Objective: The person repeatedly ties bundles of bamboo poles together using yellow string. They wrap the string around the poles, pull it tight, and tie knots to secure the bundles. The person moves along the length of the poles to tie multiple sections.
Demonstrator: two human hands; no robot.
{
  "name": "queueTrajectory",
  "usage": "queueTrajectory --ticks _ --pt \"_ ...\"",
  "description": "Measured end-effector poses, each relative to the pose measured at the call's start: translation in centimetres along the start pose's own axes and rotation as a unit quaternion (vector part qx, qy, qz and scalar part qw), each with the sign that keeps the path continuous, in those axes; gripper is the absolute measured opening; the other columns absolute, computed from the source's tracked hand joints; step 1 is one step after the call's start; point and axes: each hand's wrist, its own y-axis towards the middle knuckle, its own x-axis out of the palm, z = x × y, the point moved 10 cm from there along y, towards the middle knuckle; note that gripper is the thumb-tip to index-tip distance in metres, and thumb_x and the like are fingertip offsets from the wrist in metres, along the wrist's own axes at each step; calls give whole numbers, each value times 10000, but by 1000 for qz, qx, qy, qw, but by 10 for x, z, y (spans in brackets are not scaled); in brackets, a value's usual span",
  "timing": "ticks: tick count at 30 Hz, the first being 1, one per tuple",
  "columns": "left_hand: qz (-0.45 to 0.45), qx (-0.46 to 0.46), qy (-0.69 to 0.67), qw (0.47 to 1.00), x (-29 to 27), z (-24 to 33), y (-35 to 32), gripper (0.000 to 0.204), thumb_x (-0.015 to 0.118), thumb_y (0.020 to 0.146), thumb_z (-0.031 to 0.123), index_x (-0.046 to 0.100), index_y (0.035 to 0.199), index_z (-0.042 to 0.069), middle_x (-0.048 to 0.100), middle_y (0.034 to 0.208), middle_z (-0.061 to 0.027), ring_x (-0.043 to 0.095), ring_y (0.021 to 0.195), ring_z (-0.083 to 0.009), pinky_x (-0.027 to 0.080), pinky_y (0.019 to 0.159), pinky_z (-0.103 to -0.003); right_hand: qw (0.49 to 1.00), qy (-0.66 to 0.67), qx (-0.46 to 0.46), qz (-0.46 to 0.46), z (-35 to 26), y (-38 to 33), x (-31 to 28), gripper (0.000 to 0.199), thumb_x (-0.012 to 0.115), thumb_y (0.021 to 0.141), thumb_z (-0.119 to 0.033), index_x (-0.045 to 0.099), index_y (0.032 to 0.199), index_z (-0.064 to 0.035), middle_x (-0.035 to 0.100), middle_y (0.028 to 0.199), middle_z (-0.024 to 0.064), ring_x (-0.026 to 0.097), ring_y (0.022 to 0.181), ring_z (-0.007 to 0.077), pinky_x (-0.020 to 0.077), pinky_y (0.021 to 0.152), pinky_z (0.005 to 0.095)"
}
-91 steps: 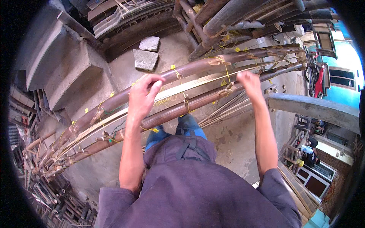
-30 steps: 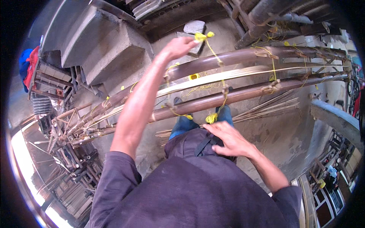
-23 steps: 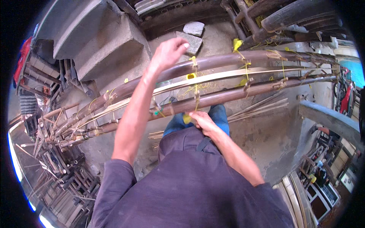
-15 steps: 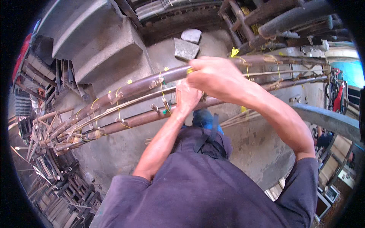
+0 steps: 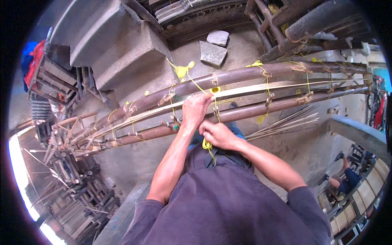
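Observation:
Two long brown bamboo poles [image 5: 245, 75] run across in front of me, with thin split bamboo strips [image 5: 286, 85] lying between them. Yellow string ties [image 5: 265, 75] bind them at several spots. My left hand [image 5: 195, 110] grips the strips and a yellow string [image 5: 200, 87] at the middle of the frame. My right hand [image 5: 218, 134] is closed just below it, pulling the string's loose end [image 5: 208, 145] toward my body.
Concrete steps [image 5: 118, 53] rise at the upper left, with two flat stones [image 5: 214, 47] on the ground beyond the poles. A pile of bamboo pieces and frames [image 5: 73, 179] fills the left. Loose thin strips [image 5: 286, 124] lie on the ground right. Another person's legs [image 5: 347, 175] show far right.
My right arm has come back from across the poles to a spot under my left hand, now holding the string. My left hand has settled on the strips at the middle.

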Motion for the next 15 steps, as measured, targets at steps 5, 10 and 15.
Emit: queueTrajectory --ticks 5,10,15 --pt "-142 -110 -418 890 -7 35 65 301 529 941 323 632 873 48 601 756 -30 567 725 -118 459 684 -270 946 -119 -295 69 -65 -23 -15 148 634 670 -144 596 800 -84 592 800 91 602 810 313 504 717 415" --pt "-169 -255 -248 919 81 -67 136 228 518 887 265 560 752 86 446 637 33 406 568 -80 316 505 -240 861 -411 -160 252 -53 -28 -173 198 574 757 -94 616 951 -88 633 852 91 630 805 292 535 708 398" --pt "-210 -173 -96 958 32 -90 125 399 514 898 369 635 1003 3 655 932 -118 618 870 -176 474 738 -327 922 -292 -65 245 -91 -78 -176 116 665 721 -52 642 833 -70 649 775 89 653 734 279 525 637 350"
